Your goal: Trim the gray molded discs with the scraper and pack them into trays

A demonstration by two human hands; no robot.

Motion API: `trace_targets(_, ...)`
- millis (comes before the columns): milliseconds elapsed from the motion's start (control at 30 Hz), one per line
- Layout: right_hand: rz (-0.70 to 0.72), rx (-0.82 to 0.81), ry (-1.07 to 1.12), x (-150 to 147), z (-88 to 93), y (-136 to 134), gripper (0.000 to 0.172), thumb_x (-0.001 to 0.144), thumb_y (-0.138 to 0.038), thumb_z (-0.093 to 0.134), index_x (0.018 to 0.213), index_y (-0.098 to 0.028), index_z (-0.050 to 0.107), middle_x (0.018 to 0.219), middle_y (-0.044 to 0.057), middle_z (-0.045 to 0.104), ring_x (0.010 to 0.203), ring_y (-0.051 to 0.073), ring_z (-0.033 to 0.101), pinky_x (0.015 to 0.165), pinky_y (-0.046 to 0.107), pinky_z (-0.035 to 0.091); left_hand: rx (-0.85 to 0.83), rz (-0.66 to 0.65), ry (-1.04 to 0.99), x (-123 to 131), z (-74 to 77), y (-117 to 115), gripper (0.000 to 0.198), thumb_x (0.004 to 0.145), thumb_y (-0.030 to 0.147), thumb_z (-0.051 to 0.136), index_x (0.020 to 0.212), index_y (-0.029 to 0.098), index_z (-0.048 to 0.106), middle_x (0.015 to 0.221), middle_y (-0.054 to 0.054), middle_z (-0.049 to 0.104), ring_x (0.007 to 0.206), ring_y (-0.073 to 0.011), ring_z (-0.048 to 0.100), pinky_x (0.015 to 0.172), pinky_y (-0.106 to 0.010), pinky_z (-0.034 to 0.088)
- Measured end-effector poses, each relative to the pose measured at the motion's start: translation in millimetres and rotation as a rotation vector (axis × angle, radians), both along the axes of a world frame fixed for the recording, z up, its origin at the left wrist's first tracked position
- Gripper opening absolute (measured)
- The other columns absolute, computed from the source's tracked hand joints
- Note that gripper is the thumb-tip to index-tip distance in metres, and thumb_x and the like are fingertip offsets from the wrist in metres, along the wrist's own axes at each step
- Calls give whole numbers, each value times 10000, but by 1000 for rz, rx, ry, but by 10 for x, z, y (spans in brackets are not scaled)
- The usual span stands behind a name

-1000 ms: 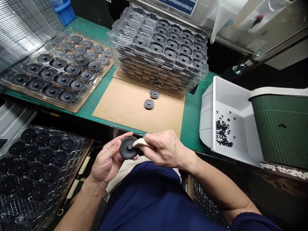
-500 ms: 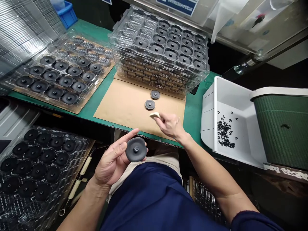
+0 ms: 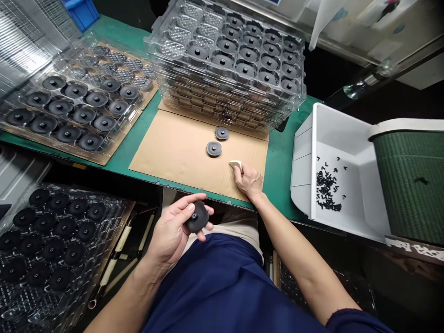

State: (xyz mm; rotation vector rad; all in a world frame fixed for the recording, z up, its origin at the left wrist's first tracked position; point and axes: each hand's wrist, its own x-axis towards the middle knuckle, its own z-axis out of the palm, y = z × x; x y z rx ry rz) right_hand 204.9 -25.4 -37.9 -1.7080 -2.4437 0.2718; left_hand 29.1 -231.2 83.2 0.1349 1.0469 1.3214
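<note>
In my left hand (image 3: pixel 176 224) is a round black plastic part (image 3: pixel 198 217) with a small raised hub, tilted and gripped between thumb and fingers in front of my lap. My right hand (image 3: pixel 249 180) is closed around a small cream-coloured pad (image 3: pixel 236 164), low over the right side of the cardboard sheet (image 3: pixel 173 148); whether the pad touches the sheet I cannot tell. Just beyond it, one black disc part (image 3: pixel 214 149) lies on the cardboard, with another black disc part (image 3: pixel 222 133) behind it.
A tall stack of clear trays (image 3: pixel 225 88) holding black parts stands at the back. Another part-filled tray (image 3: pixel 81 111) lies left on the green table (image 3: pixel 116 39), and one (image 3: pixel 57 231) sits lower left. At right, a white bin (image 3: pixel 354 185) holds small black pieces beside a green conveyor belt (image 3: pixel 412 185).
My right hand has moved right and down toward the cardboard with the pad. My left hand has tilted the black part, its fingers curling further round it. The view has shifted slightly.
</note>
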Motion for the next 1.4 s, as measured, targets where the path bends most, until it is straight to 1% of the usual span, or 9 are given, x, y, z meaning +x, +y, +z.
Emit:
trace_targets(200,12,24,-13,14,-32,21,377,1055,-450,443,962,-157,660,808,82,665,672,156,493,629,289,163,16,78,62,11,-71,52,724,803,172,806,1479,193,546,1264,-166,724,1010,-295,760,783,-349,646)
trace_targets(333,18,38,-16,17,-52,25,372,1059,-441,430,971,-161,659,816,84,671,684,165,514,627,294,169,54,45,200,48,-128,25,745,755,159,873,1443,226,595,1043,-86,767,841,-217,762,657,-250,604)
trace_targets(500,22,50,-22,15,-59,18,382,1063,-443,413,967,-160,651,827,95,683,691,176,532,630,295,168,-32,15,189,31,-90,29,345,857,386,807,1077,129,737,725,-68,731,501,-164,668,395,-185,436)
trace_targets(600,24,56,-21,17,-61,17,379,1063,-441,414,977,-160,653,825,96,684,685,177,530,628,295,165,-46,90,104,-1,-68,54,382,900,380,744,1163,105,703,789,-97,752,495,-172,666,381,-201,437)
trace_targets(767,20,69,-9,22,-65,16,361,1055,-439,441,981,-163,660,810,83,683,667,168,517,624,294,167,-26,160,47,-2,-78,79,753,832,203,780,1512,125,468,1199,-191,744,899,-288,781,715,-325,635)
trace_targets(867,22,77,-3,23,-71,16,360,1055,-436,444,974,-159,660,810,83,682,664,162,510,624,291,172,-9,139,81,21,-99,68,845,782,161,835,1534,173,451,1258,-159,725,958,-268,774,825,-331,634)
trace_targets(1100,13,101,7,12,-102,28,340,1040,-422,467,950,-162,665,771,66,666,653,154,508,612,277,163,-25,38,163,-4,-98,37,490,770,297,884,1190,145,681,832,-71,759,531,-155,679,432,-191,451)
trace_targets(1233,17,117,16,13,-114,33,335,1031,-427,477,931,-166,662,757,57,660,650,156,517,609,275,156,-86,61,154,-30,-88,50,380,828,461,813,968,132,687,673,-49,713,409,-130,596,360,-176,367)
trace_targets(1400,20,133,28,24,-132,35,336,1031,-427,476,919,-166,657,741,54,653,633,154,509,606,277,155,-106,108,118,-42,-120,74,370,864,417,750,1089,137,659,739,-63,736,400,-131,578,346,-192,379)
